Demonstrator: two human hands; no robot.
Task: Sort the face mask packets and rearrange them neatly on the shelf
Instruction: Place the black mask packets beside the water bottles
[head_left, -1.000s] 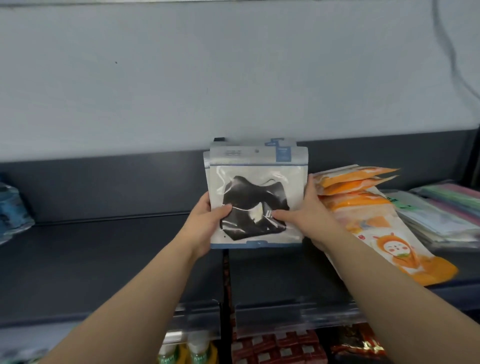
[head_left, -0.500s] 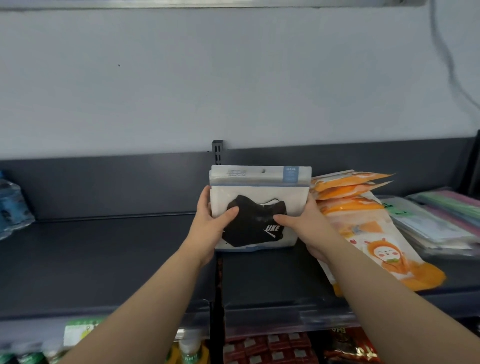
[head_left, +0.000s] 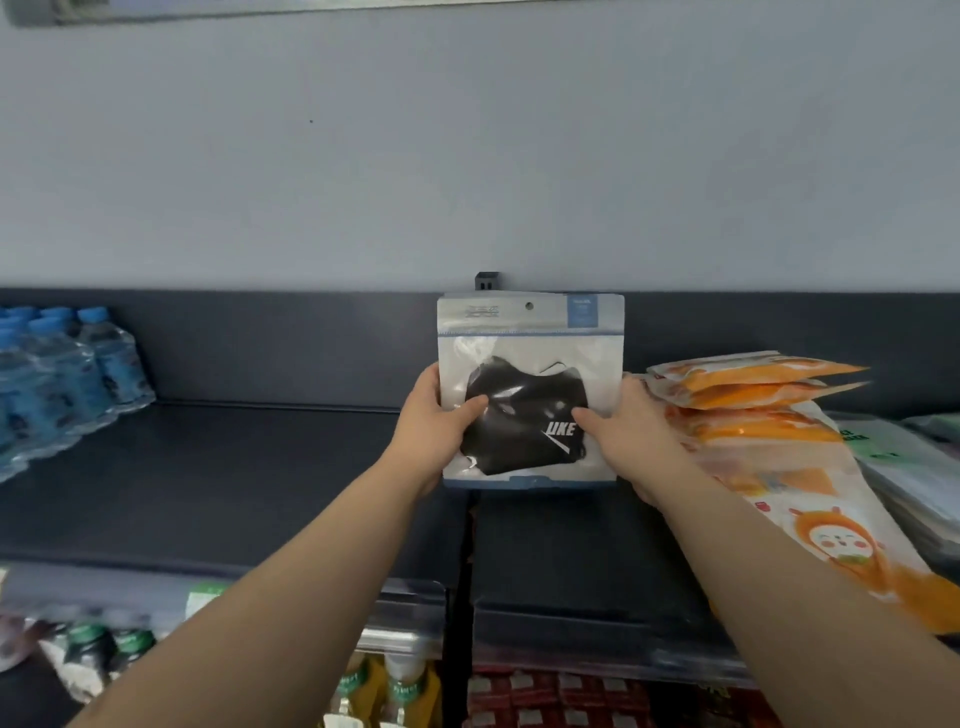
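The dark shelf carries bottled water at far left and a loose orange stack of packets on the right. Between them, just beside the orange stack, the black-mask packet stands upright and faces forward, its bottom edge at or just above the shelf. Half a second ago its top leaned towards the camera; now it is squared up, so it looks ready to be set down neatly. The left hand and right hand each grip a side edge, fingers closed round it, thumbs on the front.
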